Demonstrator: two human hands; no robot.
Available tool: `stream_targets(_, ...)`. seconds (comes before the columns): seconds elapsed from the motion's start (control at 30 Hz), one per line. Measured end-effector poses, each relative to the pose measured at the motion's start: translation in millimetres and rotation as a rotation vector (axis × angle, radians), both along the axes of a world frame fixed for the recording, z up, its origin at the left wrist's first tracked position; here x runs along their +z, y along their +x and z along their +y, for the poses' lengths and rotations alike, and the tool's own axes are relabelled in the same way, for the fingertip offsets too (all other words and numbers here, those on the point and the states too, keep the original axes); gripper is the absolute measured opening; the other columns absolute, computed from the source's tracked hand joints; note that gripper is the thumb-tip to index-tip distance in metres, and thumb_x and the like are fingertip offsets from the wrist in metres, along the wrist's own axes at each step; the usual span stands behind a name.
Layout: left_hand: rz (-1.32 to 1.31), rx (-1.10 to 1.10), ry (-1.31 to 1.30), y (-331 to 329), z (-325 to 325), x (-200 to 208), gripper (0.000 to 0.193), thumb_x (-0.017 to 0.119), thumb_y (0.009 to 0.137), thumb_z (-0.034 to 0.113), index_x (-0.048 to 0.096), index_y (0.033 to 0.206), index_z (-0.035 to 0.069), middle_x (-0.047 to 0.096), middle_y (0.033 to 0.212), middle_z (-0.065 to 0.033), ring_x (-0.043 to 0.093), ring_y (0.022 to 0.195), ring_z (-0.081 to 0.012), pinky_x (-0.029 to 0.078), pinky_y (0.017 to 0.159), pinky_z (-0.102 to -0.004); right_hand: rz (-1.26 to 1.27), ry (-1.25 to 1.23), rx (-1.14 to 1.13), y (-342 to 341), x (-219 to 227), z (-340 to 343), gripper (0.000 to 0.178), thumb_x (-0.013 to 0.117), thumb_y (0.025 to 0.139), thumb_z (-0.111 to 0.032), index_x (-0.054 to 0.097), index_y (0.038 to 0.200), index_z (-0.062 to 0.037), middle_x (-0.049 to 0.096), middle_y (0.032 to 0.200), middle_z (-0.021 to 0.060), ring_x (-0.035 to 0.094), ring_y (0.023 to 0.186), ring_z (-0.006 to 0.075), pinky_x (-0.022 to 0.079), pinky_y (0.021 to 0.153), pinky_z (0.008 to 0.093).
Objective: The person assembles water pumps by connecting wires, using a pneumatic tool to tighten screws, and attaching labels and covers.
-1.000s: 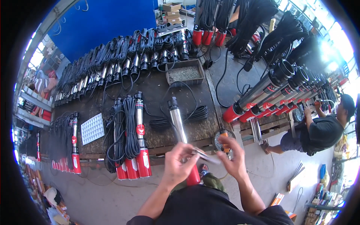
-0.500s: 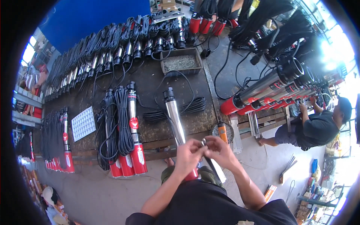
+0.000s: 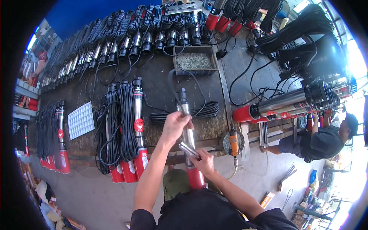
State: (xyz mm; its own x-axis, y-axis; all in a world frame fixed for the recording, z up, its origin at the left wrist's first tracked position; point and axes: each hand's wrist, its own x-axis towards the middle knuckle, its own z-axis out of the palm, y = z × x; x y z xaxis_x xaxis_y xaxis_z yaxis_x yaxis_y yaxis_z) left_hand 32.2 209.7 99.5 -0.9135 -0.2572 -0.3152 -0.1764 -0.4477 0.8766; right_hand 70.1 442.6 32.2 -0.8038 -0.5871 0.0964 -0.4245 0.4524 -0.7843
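Observation:
A long steel pump point(image 3: 187, 134) with a red lower end lies across the front edge of the dark workbench point(image 3: 161, 88), its black cable point(image 3: 191, 111) coiled beside it. My left hand point(image 3: 175, 124) rests on the pump's steel body, fingers curled against it. My right hand point(image 3: 203, 161) holds a short shiny metal strip point(image 3: 188, 149) against the pump, just above the red end.
Three similar pumps with red ends and cable bundles point(image 3: 124, 126) lie to the left, beside a white gridded tray point(image 3: 81, 120). A grey bin of small parts point(image 3: 194, 61) sits behind. An orange power tool point(image 3: 234, 142) rests at the right. Another person point(image 3: 322, 140) works beside large pumps point(image 3: 283, 103).
My hands were together near my body, holding the strip. My left hand has since reached forward onto the pump body, and my right hand has brought the strip against the pump.

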Motion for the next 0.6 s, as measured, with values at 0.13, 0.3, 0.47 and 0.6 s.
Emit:
stream_targets(0.13,0.157,-0.013,-0.253,-31.0,-38.2,33.9,0.014,0.059,0.100,0.009,0.066,0.095,-0.002,0.072,0.082,-0.0077,0.067,0.075,-0.0125,0.053,0.073,-0.0261,-0.010,0.010,-0.035,-4.9,6.1,-4.9,0.020,0.080,0.074,-0.006,0.069,0.091,-0.0028,0.059,0.072,0.0094,0.060,0.058,0.0264,0.051,0.057,0.0364)
stream_targets(0.3,0.075,-0.139,-0.769,-81.3,-90.9,8.1,0.021,0.068,0.095,0.014,0.070,0.092,-0.006,0.074,0.084,-0.0079,0.066,0.079,-0.0080,0.050,0.072,-0.0235,-0.015,-0.013,-0.120,-44.8,25.8,-60.8,0.029,0.083,0.078,-0.016,0.058,0.074,-0.0023,0.057,0.064,0.0118,0.055,0.052,0.0270,0.045,0.052,0.0370)
stream_targets(0.47,0.187,0.035,-0.590,-116.3,-102.4,-73.8,0.018,0.073,0.090,0.011,0.076,0.096,-0.005,0.074,0.083,-0.0069,0.066,0.073,-0.0087,0.051,0.067,-0.0240,0.073,0.023,-0.189,-126.9,24.5,-136.6,0.033,0.082,0.078,-0.024,0.058,0.072,-0.0018,0.058,0.064,0.0135,0.057,0.056,0.0337,0.045,0.054,0.0418)
stream_targets(0.6,0.143,0.138,-0.286,-131.3,-86.0,-79.0,0.021,0.068,0.095,0.015,0.076,0.088,-0.003,0.074,0.080,-0.0081,0.064,0.067,-0.0099,0.050,0.063,-0.0254,0.159,0.117,-0.178,-162.2,28.4,-164.8,0.032,0.082,0.075,-0.021,0.058,0.075,-0.0002,0.060,0.073,0.0140,0.061,0.068,0.0373,0.048,0.063,0.0463)
